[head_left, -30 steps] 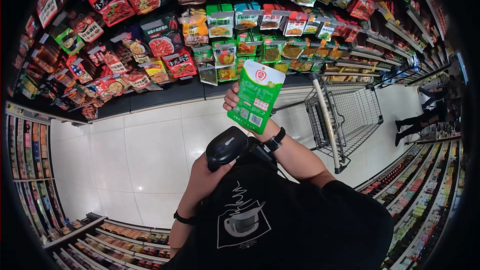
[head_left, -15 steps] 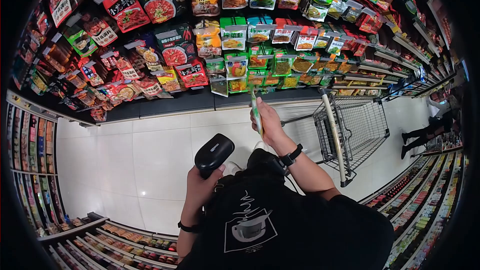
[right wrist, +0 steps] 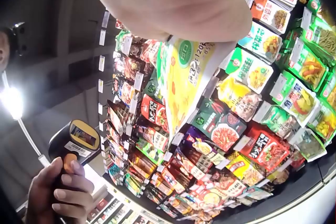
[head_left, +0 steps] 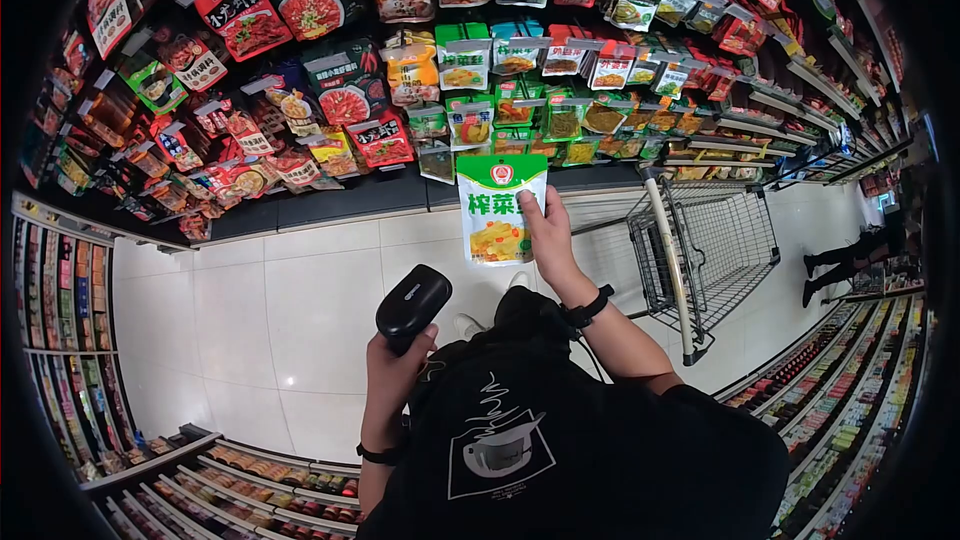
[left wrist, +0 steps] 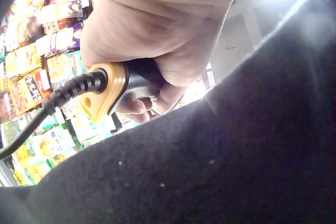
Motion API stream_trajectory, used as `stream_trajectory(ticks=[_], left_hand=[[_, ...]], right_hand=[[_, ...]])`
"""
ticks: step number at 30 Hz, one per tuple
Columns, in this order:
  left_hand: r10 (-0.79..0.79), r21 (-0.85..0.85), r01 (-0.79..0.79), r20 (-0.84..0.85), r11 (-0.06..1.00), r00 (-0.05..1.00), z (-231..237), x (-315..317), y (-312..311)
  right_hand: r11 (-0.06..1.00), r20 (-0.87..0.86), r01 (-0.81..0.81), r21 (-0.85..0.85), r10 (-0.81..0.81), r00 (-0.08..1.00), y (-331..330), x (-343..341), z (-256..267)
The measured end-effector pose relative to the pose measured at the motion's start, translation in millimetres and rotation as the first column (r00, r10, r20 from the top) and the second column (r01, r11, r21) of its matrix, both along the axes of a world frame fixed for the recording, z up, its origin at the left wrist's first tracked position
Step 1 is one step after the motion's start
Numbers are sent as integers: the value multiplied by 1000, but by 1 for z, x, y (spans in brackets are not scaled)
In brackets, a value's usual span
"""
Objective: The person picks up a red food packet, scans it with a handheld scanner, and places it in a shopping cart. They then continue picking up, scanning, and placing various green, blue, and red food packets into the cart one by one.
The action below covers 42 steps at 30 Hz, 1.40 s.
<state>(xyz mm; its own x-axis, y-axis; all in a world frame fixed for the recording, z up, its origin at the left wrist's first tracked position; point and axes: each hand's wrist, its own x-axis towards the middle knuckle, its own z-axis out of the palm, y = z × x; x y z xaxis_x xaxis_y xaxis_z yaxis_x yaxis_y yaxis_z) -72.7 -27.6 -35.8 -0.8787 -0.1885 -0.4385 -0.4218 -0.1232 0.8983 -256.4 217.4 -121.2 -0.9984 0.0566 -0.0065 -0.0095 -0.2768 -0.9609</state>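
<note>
A green-and-white packet of pickled mustard [head_left: 490, 232] faces up toward the head camera, its large green lettering and food picture showing. My right hand [head_left: 552, 245] pinches it along its right side, thumb across the front. In the right wrist view, the packet [right wrist: 186, 77] sticks out below the right hand [right wrist: 184, 6], and the gripping fingers are mostly hidden. My left hand [head_left: 395, 377] grips a black handheld barcode scanner [head_left: 414, 306] by its handle. The left wrist view shows the handle's yellow end [left wrist: 107, 90], with a black cable [left wrist: 68, 92] running from it, under the left hand [left wrist: 157, 24].
Shelves of hanging food packets [head_left: 465, 60] stand in front. To the right is a wire shopping cart [head_left: 715, 235] with a pale handlebar. Another person's legs [head_left: 840, 260] show at far right. More stocked shelves [head_left: 250, 485] stand behind, beyond the tiled floor [head_left: 270, 320].
The packet has turned from its printed back, through edge-on, to its front, and sits slightly lower. The scanner has shifted left, away from the packet.
</note>
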Motion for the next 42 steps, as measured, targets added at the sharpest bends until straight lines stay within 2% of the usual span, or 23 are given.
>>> stream_trajectory(ticks=[15,21,42], left_hand=[[25,9,-25,29,1000,999,1,0,0],[25,10,-25,13,1000,1000,1,2,-2],[59,37,-57,-40,998,997,-2,1,-20]], right_hand=[[1000,10,-2,-20,2,1000,-9,1,5],[997,47,-12,80,8,999,-7,-3,-2],[990,34,-37,139,32,999,-20,-19,-4]])
